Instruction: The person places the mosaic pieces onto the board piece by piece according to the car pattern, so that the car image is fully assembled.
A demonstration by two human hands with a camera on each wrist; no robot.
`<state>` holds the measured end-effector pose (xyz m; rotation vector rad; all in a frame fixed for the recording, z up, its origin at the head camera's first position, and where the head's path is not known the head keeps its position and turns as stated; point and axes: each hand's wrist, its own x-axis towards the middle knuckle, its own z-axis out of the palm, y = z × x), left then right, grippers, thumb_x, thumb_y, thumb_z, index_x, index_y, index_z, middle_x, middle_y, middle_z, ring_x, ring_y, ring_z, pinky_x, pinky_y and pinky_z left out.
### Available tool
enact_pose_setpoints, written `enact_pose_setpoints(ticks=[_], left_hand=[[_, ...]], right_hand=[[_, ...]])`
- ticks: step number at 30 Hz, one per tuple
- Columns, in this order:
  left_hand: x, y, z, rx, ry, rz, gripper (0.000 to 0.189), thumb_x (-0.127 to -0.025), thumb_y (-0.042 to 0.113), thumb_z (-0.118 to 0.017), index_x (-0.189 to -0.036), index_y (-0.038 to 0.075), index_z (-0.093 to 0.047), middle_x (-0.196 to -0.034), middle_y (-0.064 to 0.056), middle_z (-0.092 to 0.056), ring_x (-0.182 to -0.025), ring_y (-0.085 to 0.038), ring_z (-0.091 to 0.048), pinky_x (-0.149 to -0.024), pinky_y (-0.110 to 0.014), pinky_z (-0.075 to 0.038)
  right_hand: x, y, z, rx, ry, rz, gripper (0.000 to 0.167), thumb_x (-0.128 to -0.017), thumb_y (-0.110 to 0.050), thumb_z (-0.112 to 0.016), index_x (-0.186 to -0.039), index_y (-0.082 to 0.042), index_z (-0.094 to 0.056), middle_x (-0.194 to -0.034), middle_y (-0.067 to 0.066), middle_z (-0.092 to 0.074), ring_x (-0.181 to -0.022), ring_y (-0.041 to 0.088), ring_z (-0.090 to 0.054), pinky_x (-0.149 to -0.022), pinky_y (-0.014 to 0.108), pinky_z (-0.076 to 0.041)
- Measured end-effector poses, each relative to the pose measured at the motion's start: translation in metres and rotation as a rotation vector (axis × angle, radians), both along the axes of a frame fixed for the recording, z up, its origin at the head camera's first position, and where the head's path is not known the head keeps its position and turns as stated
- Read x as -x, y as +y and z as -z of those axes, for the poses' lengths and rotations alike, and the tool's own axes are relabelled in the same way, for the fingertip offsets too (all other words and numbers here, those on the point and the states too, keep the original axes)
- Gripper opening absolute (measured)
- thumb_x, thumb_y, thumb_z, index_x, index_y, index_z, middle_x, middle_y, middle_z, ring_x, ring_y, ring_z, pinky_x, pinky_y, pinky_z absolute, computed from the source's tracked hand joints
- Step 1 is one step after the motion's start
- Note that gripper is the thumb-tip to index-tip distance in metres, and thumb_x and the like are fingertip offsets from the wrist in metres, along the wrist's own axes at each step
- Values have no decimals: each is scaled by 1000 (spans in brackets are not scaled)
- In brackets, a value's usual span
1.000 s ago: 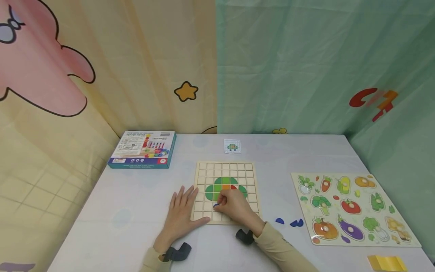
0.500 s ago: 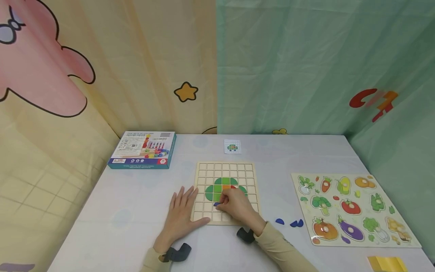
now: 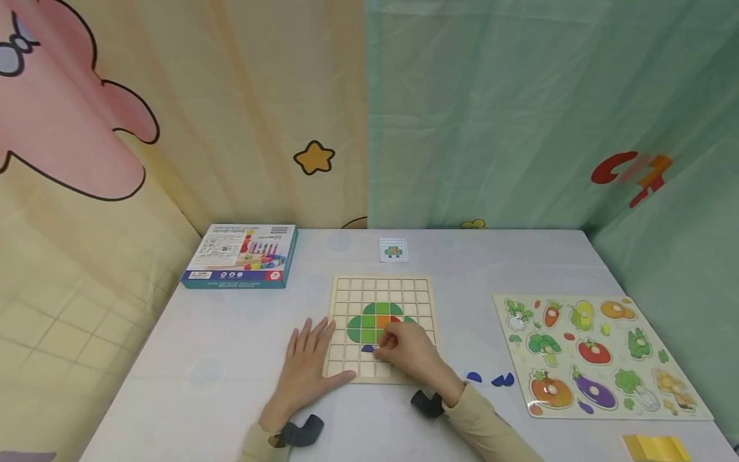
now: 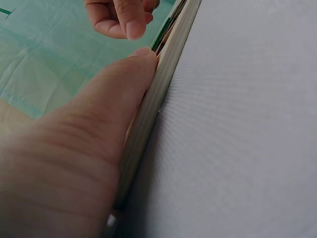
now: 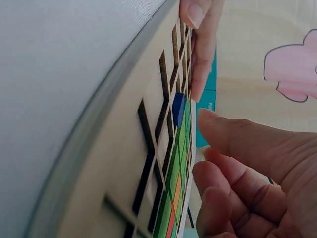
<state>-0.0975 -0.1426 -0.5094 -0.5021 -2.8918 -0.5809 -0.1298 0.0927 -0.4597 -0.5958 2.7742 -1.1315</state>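
Note:
A wooden grid board [image 3: 340, 292] lies on the table, with green, orange and red pieces set in its squares. One blue half-round piece [image 3: 367, 348] sits in a square below the green pieces [image 3: 368, 335]. My left hand [image 3: 308, 359] lies spread at the board's left side, its thumb [image 4: 141, 64] resting against the board's edge. Over the board, my right hand [image 3: 410, 351] hovers just right of the blue piece. In the right wrist view its thumb [image 5: 233, 131] and curled fingers [image 5: 215, 198] are apart, with nothing between them.
Several blue pieces [image 3: 474, 376] lie right of the board. Beyond them is a vegetable puzzle board [image 3: 568, 369], with a yellow block [image 3: 657, 447] at the near right. A small picture card [image 3: 394, 250] lies behind the grid; a box [image 3: 239, 256] sits at the back left.
My right hand has let go of the blue half-round piece and drawn slightly to the right, leaving it on the grid. My left hand stays in place.

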Motion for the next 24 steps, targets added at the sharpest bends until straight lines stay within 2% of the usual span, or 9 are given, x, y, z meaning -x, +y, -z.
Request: enact_pose_setpoints(ticks=[6,13,19,24], left_hand=[[-1,-1,2,-3,8,4,100,-75,70,-61,-148,8,-32,-152,-11,-29,-141,-37,-12,-111,-53,-4],[0,0,2,-3,-1,3,101,-75,70,-61,-148,8,-31,-152,-11,-28,-141,-37,-11,-111,-52,-3],[0,0,1,-3,-2,5,101,-75,70,-61,-148,8,-31,-152,-11,-28,-141,-37,-11,-112,-53,-3],[0,0,3,3,7,4,101,-75,70,-61,-148,8,-31,-152,-11,-28,-141,-36,-11,-111,-53,-3]], right_hand=[[-9,28,-5,-7,21,75,19,-79,-20,-78,-70,-19,-61,-61,-13,-51,-57,7,-46,-50,23,-40],[-16,77,-7,-44,41,148,15,-80,-19,-77,-72,-21,-64,-62,-14,-51,-54,6,-45,-48,23,-39],[-25,115,-5,-94,1,180,11,-80,-18,-77,-77,-19,-66,-65,-14,-54,-53,6,-45,-46,23,-40],[-30,136,-2,-114,-34,186,11,-78,-19,-78,-79,-17,-68,-67,-13,-55,-55,6,-45,-48,24,-39]])
